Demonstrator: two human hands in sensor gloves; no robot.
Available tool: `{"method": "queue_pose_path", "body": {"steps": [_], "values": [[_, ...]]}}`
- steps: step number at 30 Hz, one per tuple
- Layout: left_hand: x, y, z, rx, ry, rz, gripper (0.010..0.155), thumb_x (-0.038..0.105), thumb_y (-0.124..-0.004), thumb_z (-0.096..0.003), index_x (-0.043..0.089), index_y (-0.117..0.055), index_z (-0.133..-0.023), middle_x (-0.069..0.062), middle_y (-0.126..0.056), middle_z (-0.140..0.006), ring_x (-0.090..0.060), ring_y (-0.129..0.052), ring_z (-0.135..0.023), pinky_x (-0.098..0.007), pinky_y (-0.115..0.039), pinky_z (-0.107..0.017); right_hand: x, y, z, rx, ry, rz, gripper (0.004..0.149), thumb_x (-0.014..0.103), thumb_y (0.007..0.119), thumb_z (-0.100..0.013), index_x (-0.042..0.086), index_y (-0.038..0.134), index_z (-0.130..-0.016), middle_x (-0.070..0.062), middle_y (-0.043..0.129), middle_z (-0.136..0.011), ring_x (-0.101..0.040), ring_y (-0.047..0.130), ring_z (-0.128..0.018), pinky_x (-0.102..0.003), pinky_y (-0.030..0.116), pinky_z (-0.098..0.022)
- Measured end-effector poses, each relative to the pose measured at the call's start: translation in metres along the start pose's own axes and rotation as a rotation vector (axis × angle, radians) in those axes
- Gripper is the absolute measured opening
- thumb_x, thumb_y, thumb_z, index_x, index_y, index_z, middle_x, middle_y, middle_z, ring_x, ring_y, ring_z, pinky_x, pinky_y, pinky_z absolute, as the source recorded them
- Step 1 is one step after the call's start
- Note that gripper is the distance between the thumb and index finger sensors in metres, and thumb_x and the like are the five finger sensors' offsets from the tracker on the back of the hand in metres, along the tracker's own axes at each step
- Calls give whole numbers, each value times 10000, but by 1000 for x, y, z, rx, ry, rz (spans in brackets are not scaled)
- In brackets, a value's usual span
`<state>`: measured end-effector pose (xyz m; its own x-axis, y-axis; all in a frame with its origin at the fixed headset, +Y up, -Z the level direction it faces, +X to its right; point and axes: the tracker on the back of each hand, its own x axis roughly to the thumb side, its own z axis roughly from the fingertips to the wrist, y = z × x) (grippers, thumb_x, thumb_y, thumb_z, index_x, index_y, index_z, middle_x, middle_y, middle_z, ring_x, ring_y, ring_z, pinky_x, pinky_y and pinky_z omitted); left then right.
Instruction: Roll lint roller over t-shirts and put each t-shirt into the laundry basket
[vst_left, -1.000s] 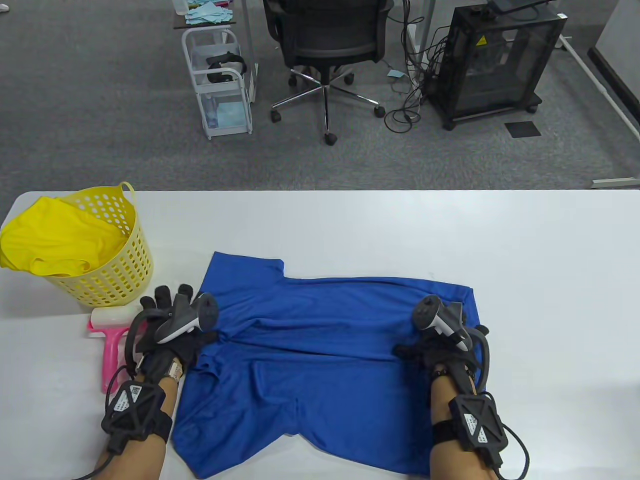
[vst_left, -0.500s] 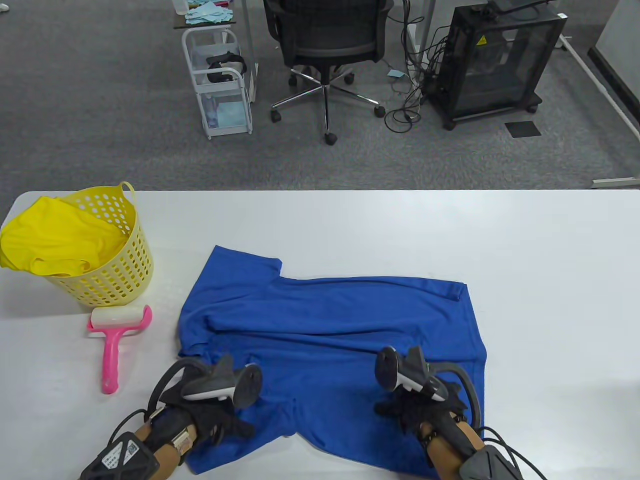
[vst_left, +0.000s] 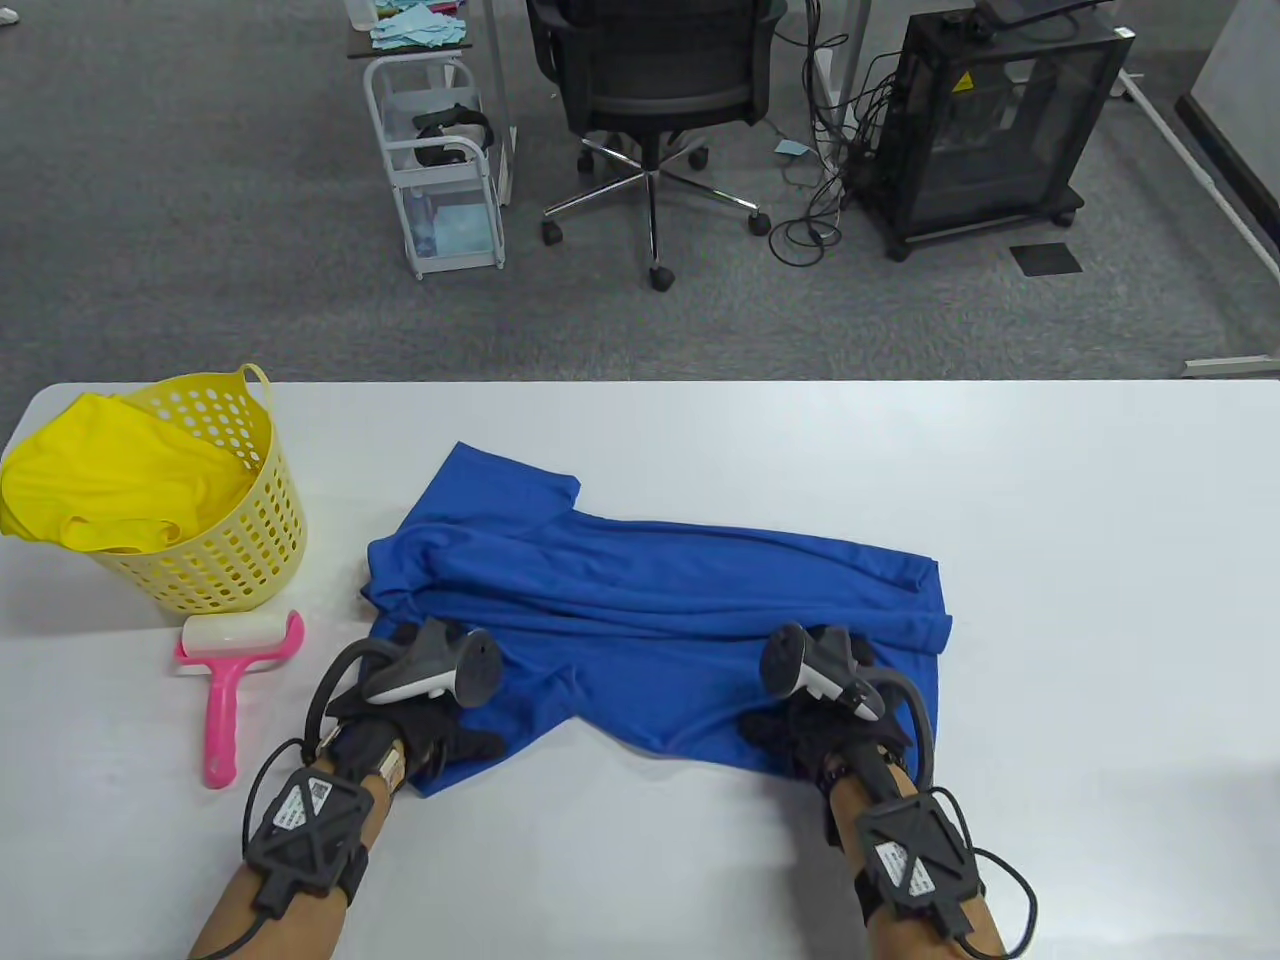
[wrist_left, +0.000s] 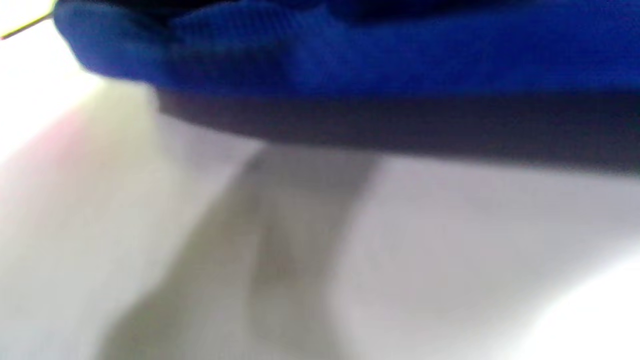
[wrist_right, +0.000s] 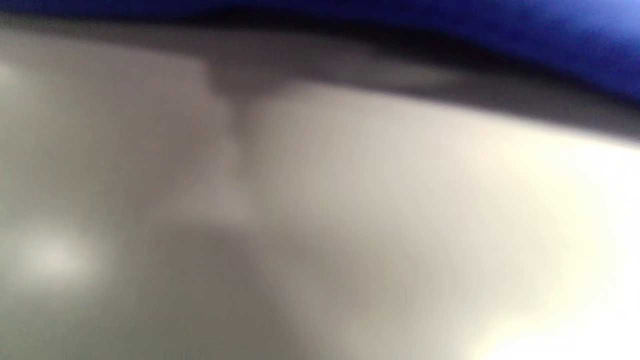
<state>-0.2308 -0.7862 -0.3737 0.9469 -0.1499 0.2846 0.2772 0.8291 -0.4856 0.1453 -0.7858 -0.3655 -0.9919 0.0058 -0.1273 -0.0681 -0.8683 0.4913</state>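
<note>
A blue t-shirt (vst_left: 650, 610) lies bunched in the middle of the white table (vst_left: 1060, 600), its near part folded up toward the far side. My left hand (vst_left: 445, 740) grips the shirt's near left corner and my right hand (vst_left: 790, 735) grips the near right edge; the trackers hide most fingers. Both wrist views are blurred and show only the blue t-shirt (wrist_left: 350, 50) (wrist_right: 550, 30) hanging over the table. A pink lint roller (vst_left: 225, 690) lies left of my left hand, untouched. The yellow laundry basket (vst_left: 240, 540) at the far left holds a yellow t-shirt (vst_left: 110, 480).
Beyond the table's far edge stand an office chair (vst_left: 655, 90), a white trolley (vst_left: 435, 160) and a black cabinet (vst_left: 985, 120) on grey carpet. The right half of the table is bare white surface.
Both hands came back to the shirt's near edge, took hold of it and carried it away from me. The shirt is now shorter, doubled over, and shifted toward the far side.
</note>
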Motion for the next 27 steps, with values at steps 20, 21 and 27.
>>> {"method": "queue_pose_path", "body": {"steps": [20,21,27], "values": [[4,6,21,251,-16,-73,694,642,-636,-339,366,-527,-966,-5,-599,-1080,-438,-698,-976,-624,-567,-717,-14,10,11,151,-39,120,870,702,450,-272,368,-105,-852,-125,-181,-989,-451,-52,-926,-709,247,-687],[3,5,30,303,-34,-85,612,605,-677,-372,380,-613,-937,15,-691,-1050,-413,-772,-958,-616,-584,-712,-16,14,18,160,-48,120,880,704,461,-270,367,-108,-850,-126,-185,-985,-451,-57,-923,-709,236,-689],[-8,14,92,508,-184,13,491,536,-718,-406,351,-818,-850,46,-931,-915,-326,-873,-929,-609,-599,-711,-24,26,38,186,-67,100,963,726,541,-241,361,-113,-845,-122,-197,-969,-443,-81,-907,-715,200,-681]]}}
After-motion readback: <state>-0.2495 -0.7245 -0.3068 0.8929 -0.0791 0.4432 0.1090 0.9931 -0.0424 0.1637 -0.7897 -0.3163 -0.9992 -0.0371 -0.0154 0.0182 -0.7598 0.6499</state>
